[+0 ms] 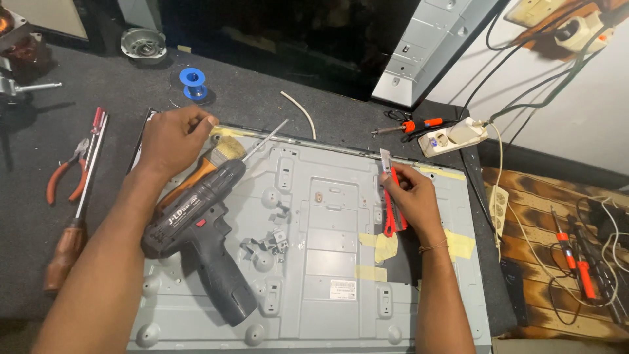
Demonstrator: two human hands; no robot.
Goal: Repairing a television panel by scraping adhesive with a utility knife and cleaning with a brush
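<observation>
Grey metal back panel [314,249] flat across the dark bench [98,85], cordless drill [203,229] lying near its left edge, left hand [171,139] closed, seemingly on a paintbrush [216,157] at the upper left corner, right hand [414,200] clamped on a red utility knife [391,196] near the right edge.

— Illumination status?
— Bright, even, overhead; soft shadows under the cordless drill [200,236] on the grey metal back panel [327,262]. Mild sheen on panel near edge.
— Focus and distortion?
— Sharp centrally; slight wide-angle bowing at frame edges; dark, underexposed beyond panel far edge.
</observation>
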